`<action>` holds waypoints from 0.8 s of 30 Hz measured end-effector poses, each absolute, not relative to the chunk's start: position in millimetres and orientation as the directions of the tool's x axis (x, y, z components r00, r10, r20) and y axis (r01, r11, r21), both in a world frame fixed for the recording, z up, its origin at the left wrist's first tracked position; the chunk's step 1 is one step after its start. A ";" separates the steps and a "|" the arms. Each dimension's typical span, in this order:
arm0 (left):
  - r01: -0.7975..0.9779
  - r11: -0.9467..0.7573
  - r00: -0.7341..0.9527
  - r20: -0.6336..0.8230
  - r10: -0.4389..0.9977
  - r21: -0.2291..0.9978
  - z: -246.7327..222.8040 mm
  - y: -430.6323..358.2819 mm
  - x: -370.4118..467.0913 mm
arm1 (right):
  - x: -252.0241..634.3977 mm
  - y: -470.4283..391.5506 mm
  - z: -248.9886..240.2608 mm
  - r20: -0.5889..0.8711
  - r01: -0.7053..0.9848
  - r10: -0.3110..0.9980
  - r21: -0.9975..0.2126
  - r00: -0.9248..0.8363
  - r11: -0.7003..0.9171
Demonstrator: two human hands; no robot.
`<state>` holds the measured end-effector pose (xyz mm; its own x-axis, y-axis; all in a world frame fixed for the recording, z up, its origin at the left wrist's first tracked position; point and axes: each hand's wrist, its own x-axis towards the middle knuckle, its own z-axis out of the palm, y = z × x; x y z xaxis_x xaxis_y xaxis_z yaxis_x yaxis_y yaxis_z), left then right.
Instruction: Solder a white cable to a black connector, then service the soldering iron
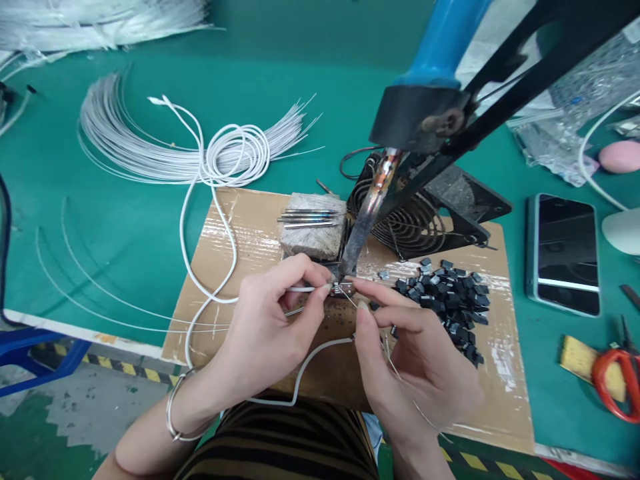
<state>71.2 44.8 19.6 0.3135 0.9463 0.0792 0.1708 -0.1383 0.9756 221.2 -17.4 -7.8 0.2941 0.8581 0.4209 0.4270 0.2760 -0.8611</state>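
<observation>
Electronics workshop, soldering iron [381, 179], wire bundle [145, 155]

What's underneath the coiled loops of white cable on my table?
Under the coiled white cable lies a bundle of thin white wires, showing to either side of the loops on the green table. The stretch directly beneath the loops is mostly hidden.

Bright, even light washed the green tabletop [320, 87] before us, from a source we could not see; soft shadows lay on its left side. White glare streaked the cardboard [493, 267], and a pale band gleamed across the phone's dark screen [564, 253]. Tiny details at the fingertips [324, 291] blurred; the wide head view stretched toward its edges.
</observation>
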 end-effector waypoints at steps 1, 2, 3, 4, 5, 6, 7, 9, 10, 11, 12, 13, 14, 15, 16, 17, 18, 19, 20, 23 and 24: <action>0.168 -0.138 0.316 0.080 0.945 0.976 19.7 44.4 71.4 | 221.5 -17.6 -8.1 0.422 0.427 0.856 -0.861 0.298 0.276; 0.164 -0.137 0.319 0.078 0.944 0.977 19.9 43.9 71.5 | 221.7 -17.7 -8.4 0.427 0.427 0.854 -0.859 0.298 0.281; 0.162 -0.136 0.319 0.079 0.944 0.977 19.9 43.4 71.5 | 221.9 -17.9 -8.5 0.430 0.428 0.852 -0.858 0.297 0.283; 0.162 -0.133 0.319 0.076 0.945 0.978 19.7 43.0 71.3 | 222.1 -18.1 -8.6 0.431 0.431 0.852 -0.856 0.297 0.284; 0.162 -0.134 0.317 0.077 0.945 0.978 19.4 42.7 71.1 | 222.2 -18.2 -8.6 0.431 0.435 0.853 -0.855 0.296 0.281; 0.163 -0.135 0.317 0.077 0.945 0.977 19.1 42.6 70.9 | 222.3 -18.2 -8.6 0.427 0.437 0.854 -0.856 0.296 0.276; 0.164 -0.133 0.318 0.075 0.945 0.977 18.7 42.6 70.7 | 222.2 -18.2 -8.6 0.423 0.436 0.857 -0.857 0.295 0.273; 0.161 -0.132 0.316 0.076 0.946 0.978 18.5 43.0 70.4 | 222.1 -17.9 -8.7 0.416 0.433 0.859 -0.861 0.297 0.267; 0.157 -0.128 0.315 0.073 0.946 0.979 18.8 43.3 70.3 | 222.0 -17.6 -8.8 0.413 0.429 0.861 -0.863 0.298 0.266; 0.155 -0.123 0.313 0.069 0.947 0.980 19.2 43.5 70.3 | 221.9 -17.4 -9.0 0.413 0.426 0.861 -0.864 0.298 0.268; 0.152 -0.116 0.312 0.064 0.948 0.982 19.8 43.6 70.4 | 221.8 -17.2 -9.0 0.416 0.425 0.858 -0.864 0.300 0.270; 0.147 -0.114 0.311 0.063 0.948 0.983 20.4 43.6 70.4 | 221.8 -17.1 -9.1 0.419 0.424 0.856 -0.864 0.303 0.272; 0.142 -0.112 0.313 0.062 0.948 0.983 20.9 43.5 70.4 | 221.8 -17.0 -9.0 0.419 0.424 0.855 -0.864 0.304 0.272; 0.140 -0.106 0.316 0.057 0.947 0.984 21.2 43.3 70.3 | 221.8 -17.0 -8.9 0.416 0.423 0.857 -0.865 0.305 0.270; 0.138 -0.101 0.316 0.053 0.947 0.985 21.3 43.0 70.2 | 221.8 -16.9 -8.7 0.412 0.424 0.858 -0.866 0.306 0.265; 0.134 -0.096 0.315 0.050 0.948 0.986 21.2 42.7 70.2 | 221.7 -16.9 -8.5 0.407 0.427 0.861 -0.867 0.307 0.258; 0.129 -0.089 0.313 0.044 0.949 0.988 21.0 42.4 70.1 | 221.7 -16.9 -8.3 0.398 0.427 0.864 -0.869 0.307 0.249; 0.122 -0.079 0.311 0.038 0.950 0.989 20.7 42.2 70.1 | 221.6 -16.8 -8.1 0.393 0.426 0.866 -0.871 0.308 0.244; 0.111 -0.065 0.310 0.028 0.950 0.992 20.5 42.0 70.1 | 221.6 -16.7 -7.9 0.391 0.425 0.867 -0.872 0.309 0.242; 0.058 -0.025 0.315 0.005 0.949 0.998 20.5 41.6 70.4 | 221.5 -16.1 -7.0 0.378 0.421 0.872 -0.877 0.312 0.230; 0.046 -0.012 0.318 -0.003 0.948 0.999 20.7 41.5 70.6 | 221.4 -15.9 -6.5 0.376 0.423 0.872 -0.877 0.312 0.227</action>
